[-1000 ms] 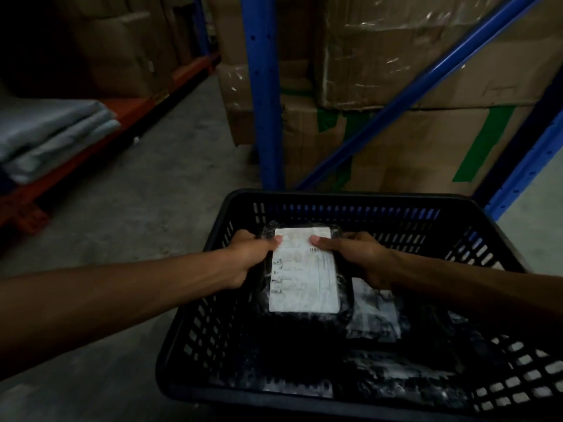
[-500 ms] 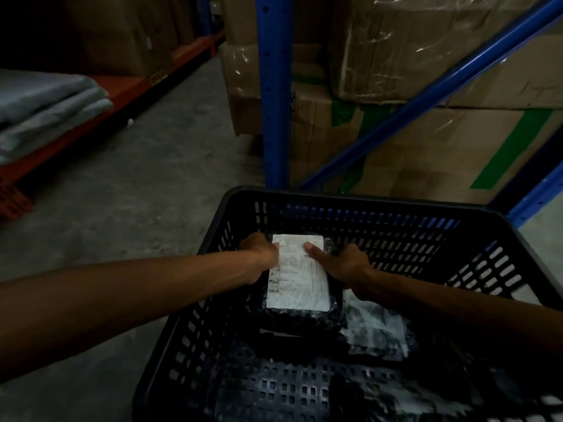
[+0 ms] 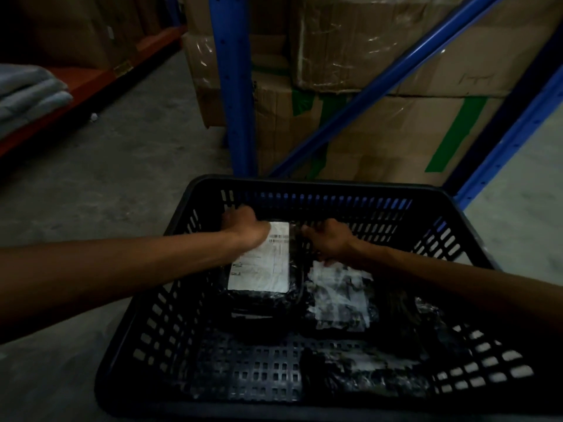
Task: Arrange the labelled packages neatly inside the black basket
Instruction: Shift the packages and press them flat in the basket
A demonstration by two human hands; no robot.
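Observation:
A black slotted basket (image 3: 323, 185) stands on the floor in front of me. Inside, at the far left, lies a black-wrapped package with a white label (image 3: 268, 269). My left hand (image 3: 243, 228) grips its far left corner and my right hand (image 3: 330, 240) holds its far right edge, both deep in the basket. To the right of it lies a second labelled package (image 3: 341, 296), wrapped in shiny plastic. A third dark package (image 3: 365, 373) sits at the near right of the basket floor. The near left floor of the basket (image 3: 243, 367) is bare.
Blue rack uprights (image 3: 234, 86) and stacked cardboard boxes (image 3: 380, 126) rise just behind the basket. An orange shelf (image 3: 88, 83) with folded grey bundles (image 3: 27, 92) runs along the left. Concrete floor (image 3: 122, 166) lies between them.
Both hands have lowered the labelled package from near the basket's rim down to its floor at the far left. My fingers have curled over its far edge.

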